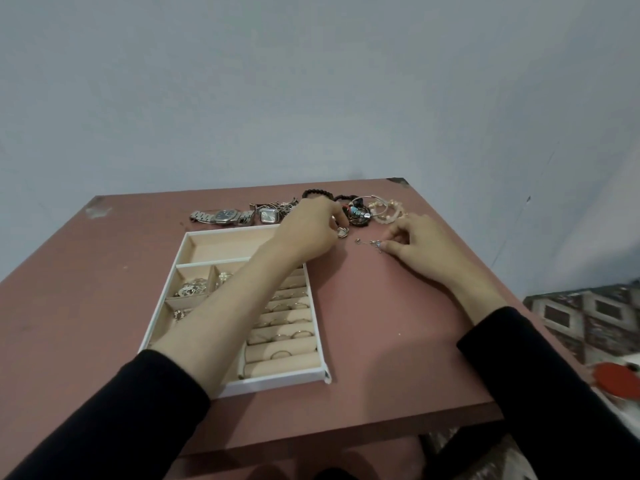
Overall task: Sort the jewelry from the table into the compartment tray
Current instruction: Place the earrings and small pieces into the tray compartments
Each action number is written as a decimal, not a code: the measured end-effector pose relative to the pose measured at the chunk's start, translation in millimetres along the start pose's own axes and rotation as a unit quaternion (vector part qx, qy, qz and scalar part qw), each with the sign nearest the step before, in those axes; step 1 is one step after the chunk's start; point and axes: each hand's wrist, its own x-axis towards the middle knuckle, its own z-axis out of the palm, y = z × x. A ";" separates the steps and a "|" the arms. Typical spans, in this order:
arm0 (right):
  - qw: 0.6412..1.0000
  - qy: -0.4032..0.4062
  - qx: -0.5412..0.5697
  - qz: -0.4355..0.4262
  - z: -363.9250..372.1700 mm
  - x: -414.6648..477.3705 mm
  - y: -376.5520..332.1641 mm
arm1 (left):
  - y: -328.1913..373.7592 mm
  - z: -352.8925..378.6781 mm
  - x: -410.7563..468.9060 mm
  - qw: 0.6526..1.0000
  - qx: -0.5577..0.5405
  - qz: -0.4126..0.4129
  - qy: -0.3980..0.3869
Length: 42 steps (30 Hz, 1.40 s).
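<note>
beige lining shows in the compartment tray (277, 382), its middle hidden under the left forearm. the left hand (308, 233) covers part of the jewelry pile (360, 211) along the counter's (381, 323) far edge, its grip pinched on a shell pendant (343, 232). the right hand (419, 247) pinches a thin chain piece (367, 242) whose length runs parallel to that edge. bare counter stretches right of the tray.

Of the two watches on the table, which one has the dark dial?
The steel-band watch, farthest left; the square watch beside it has a pale dial.
</note>
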 end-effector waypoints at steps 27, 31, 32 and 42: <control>0.893 0.094 0.440 0.018 -2.3 -3.8 -24.7 | -3.0 5.5 -0.2 0.984 0.164 0.051 -0.034; 0.890 0.095 0.445 0.020 -3.2 -4.3 -25.0 | -1.8 6.2 -3.2 0.993 0.100 0.043 -0.034; 0.891 0.096 0.444 0.019 -3.0 -4.1 -25.0 | -1.5 6.4 -2.6 0.994 0.089 0.047 -0.029; 0.890 0.096 0.446 0.019 -4.2 -4.3 -23.4 | 3.3 3.9 -1.4 0.993 -0.013 0.026 -0.113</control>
